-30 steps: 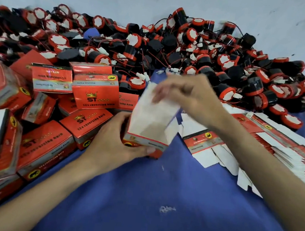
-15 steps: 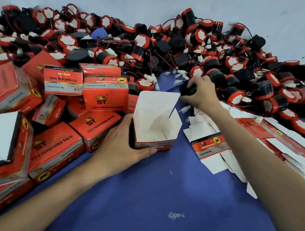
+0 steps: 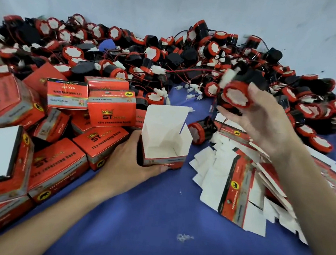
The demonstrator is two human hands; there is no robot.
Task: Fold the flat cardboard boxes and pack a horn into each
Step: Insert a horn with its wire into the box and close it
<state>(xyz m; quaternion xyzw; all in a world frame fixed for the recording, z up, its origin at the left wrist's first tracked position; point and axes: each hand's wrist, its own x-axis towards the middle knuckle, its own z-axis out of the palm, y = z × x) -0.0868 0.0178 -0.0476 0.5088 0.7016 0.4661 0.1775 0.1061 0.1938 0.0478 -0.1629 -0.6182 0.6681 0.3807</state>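
An erected red cardboard box (image 3: 164,139) stands upright on the blue cloth, its top flaps open and its white inside empty. My left hand (image 3: 130,160) grips it around the left side and the lower front. To the upper right, my right hand (image 3: 261,118) holds a black horn with a red rim and white face (image 3: 238,95), lifted above the pile; its white plug and red wire trail to the left. The horn is apart from the box.
A big heap of loose horns (image 3: 149,63) runs along the back against the white wall. Several closed red boxes (image 3: 58,132) are piled on the left. A fanned stack of flat cardboard boxes (image 3: 238,182) lies on the right. Blue cloth (image 3: 151,239) covers the near surface.
My right hand left the box flap, reached into the horn heap, and now has a horn lifted up. My left hand kept holding the open box.
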